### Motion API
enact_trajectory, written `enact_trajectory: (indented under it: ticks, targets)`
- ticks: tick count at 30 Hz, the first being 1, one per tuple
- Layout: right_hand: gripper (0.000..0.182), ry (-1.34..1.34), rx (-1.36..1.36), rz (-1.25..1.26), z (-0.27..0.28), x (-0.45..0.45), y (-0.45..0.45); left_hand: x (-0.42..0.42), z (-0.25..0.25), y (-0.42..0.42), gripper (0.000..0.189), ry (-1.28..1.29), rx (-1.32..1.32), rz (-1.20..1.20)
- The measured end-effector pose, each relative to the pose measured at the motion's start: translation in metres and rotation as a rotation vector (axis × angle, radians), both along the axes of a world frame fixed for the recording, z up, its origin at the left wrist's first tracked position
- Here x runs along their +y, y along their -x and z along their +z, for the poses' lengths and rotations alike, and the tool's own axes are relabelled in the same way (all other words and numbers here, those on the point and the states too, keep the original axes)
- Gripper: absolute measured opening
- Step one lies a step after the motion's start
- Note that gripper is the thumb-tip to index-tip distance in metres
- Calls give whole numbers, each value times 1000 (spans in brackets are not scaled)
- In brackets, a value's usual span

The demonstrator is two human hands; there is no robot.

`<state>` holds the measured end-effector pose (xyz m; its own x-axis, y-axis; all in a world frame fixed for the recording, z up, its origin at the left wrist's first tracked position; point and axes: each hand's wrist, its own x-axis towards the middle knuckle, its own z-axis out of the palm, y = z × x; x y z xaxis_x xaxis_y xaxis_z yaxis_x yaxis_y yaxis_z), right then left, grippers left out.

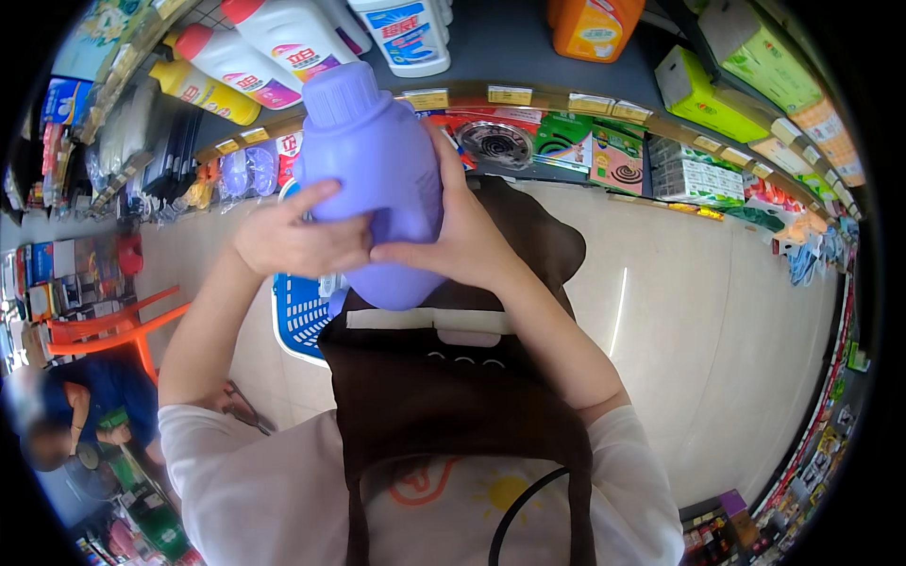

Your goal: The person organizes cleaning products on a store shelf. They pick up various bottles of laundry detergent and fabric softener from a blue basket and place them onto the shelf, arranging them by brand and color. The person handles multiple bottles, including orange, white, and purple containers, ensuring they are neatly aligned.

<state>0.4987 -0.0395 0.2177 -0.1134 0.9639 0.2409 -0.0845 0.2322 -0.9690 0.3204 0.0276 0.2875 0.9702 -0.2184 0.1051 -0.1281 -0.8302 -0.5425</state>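
Observation:
A large purple plastic bottle (pixel 382 163) with a ribbed screw cap is held up in front of my chest, tilted a little. My left hand (pixel 301 233) grips it at the handle side, fingers through or around the handle. Around the other side of the bottle, my right hand (pixel 460 226) is wrapped, its thumb on the lower front. Below and behind the bottle stands a blue plastic shopping basket (pixel 301 318) with a white rim, partly covered by the bottle and my dark apron; its contents are mostly hidden.
Ahead curves a dark shelf (pixel 495 74) bearing white bottles (pixel 407 35), an orange jug (pixel 594 28) and green tissue packs (pixel 708 95). Mosquito coil packs (pixel 566 141) lie on the lower shelf. At left, a person (pixel 106 403) sits near an orange chair (pixel 120 332).

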Motion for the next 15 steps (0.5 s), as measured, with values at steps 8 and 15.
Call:
enact_trajectory:
  ticks: [8, 15]
  targets:
    - [83, 140, 384, 255, -11, -1, 27, -50, 31, -7, 5, 169, -154, -7]
    - [48, 300, 357, 277, -26, 0, 35, -85, 2, -14, 19, 348, -370, 289]
